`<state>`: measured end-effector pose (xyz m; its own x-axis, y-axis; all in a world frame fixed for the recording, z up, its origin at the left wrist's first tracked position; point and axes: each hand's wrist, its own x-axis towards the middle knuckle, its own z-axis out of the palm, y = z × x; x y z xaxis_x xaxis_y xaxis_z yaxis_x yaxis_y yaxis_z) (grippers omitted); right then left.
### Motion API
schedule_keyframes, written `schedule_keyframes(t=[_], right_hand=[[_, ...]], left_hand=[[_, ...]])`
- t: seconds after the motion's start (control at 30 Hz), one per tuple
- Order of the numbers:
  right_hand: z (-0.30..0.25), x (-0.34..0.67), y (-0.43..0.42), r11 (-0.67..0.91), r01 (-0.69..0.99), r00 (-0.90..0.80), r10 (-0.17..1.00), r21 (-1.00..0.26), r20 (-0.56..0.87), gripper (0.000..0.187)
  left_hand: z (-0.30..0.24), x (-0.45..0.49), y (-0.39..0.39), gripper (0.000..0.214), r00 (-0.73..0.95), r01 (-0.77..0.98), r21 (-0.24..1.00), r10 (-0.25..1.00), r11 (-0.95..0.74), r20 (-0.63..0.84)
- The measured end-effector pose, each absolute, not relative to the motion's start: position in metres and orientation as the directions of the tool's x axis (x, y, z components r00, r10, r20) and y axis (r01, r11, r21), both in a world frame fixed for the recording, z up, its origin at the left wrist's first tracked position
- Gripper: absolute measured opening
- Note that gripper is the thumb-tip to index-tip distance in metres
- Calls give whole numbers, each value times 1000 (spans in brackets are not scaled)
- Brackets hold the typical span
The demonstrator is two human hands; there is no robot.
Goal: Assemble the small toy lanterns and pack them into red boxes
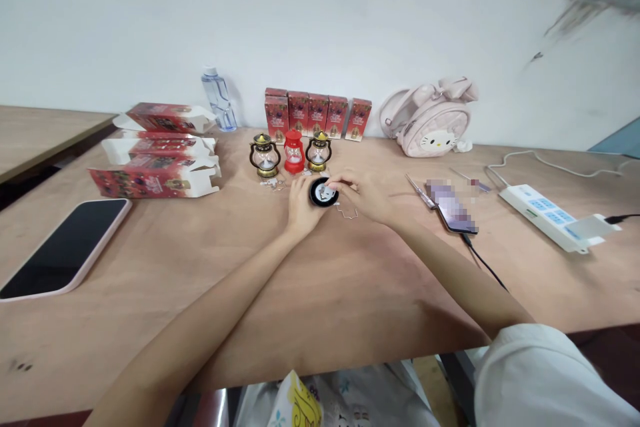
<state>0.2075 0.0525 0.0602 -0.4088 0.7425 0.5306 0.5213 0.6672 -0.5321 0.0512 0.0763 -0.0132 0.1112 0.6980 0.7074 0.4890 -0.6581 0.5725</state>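
Note:
My left hand is closed around the side of a small round black-rimmed piece with a pale centre. From the other side, the fingers of my right hand are pinched together at the top of that centre; whatever they may hold is too small to make out. Just beyond are two bronze-coloured mini lanterns and a red mini lantern between them, all upright. A thin bent wire lies by my right hand, and small metallic bits lie in front of the lanterns.
Red boxes stand at the wall beside a clear bottle. Opened cartons and a phone lie left. Rightward are a pink bag, a screwdriver, a plugged-in phone and a power strip.

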Motion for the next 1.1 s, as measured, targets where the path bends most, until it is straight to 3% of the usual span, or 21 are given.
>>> schedule_keyframes(t=[0.23,0.43,0.7,0.97,1.1], right_hand=[[62,207,62,783,590,-581,580,-195,571,28],[63,208,63,828,558,-673,495,-61,550,32],[53,210,59,835,533,-604,488,-136,630,22],[25,215,49,804,564,-579,547,-187,605,35],[16,211,47,800,516,-510,573,-305,641,36]], left_hand=[[-17,51,79,39,117,496,562,692,-662,712],[-15,51,78,38,145,500,545,685,-673,714],[-14,51,77,35,132,486,568,698,-665,704],[-13,49,78,27,134,487,547,678,-681,723],[-11,48,75,28,120,484,544,668,-685,734]])
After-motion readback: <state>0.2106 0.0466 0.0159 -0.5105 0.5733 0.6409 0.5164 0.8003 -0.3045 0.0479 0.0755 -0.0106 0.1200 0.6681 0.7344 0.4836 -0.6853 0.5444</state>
